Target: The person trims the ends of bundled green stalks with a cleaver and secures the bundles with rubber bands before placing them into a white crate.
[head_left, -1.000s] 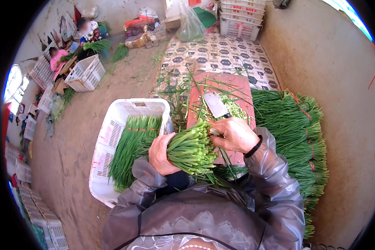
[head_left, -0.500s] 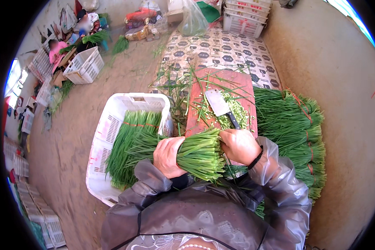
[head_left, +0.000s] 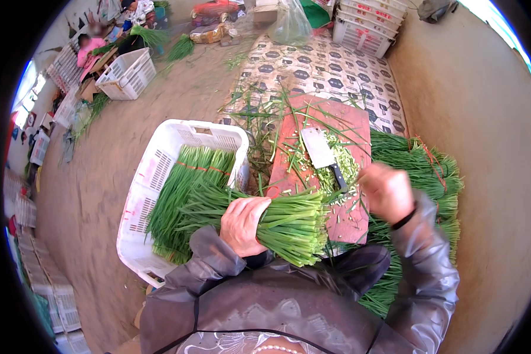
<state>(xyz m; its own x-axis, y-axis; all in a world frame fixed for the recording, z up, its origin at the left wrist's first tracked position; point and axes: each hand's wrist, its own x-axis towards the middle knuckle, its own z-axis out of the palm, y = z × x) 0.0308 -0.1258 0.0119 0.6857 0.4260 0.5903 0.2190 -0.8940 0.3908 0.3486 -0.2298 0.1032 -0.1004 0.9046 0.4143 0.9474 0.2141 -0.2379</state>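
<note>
My left hand [head_left: 242,225] is wrapped round a thick bunch of green chives [head_left: 295,227], its pale cut ends pointing right and its leaves trailing left over a white plastic crate [head_left: 124,218]. Inside that crate lie chive bundles [head_left: 189,177] tied with red bands. My right hand [head_left: 386,192] is raised right of the cut ends, apart from the bunch; motion blurs its curled fingers, and a thin green strand shows just beneath them. Ahead, a cleaver [head_left: 318,148] with a black handle lies on a reddish board [head_left: 349,227], among chopped stem ends [head_left: 343,158] and loose leaves.
Banded chive bundles [head_left: 448,194] are stacked along the wall at my right. Patterned sheeting [head_left: 312,68] covers the floor beyond the board. White crates [head_left: 366,29] stand stacked at the back. At far left, people sit by another white crate [head_left: 127,76] with greens.
My right hand has left the cut ends of the bunch and moved right and slightly up. The left hand keeps its grip on the chives. The view has shifted a little.
</note>
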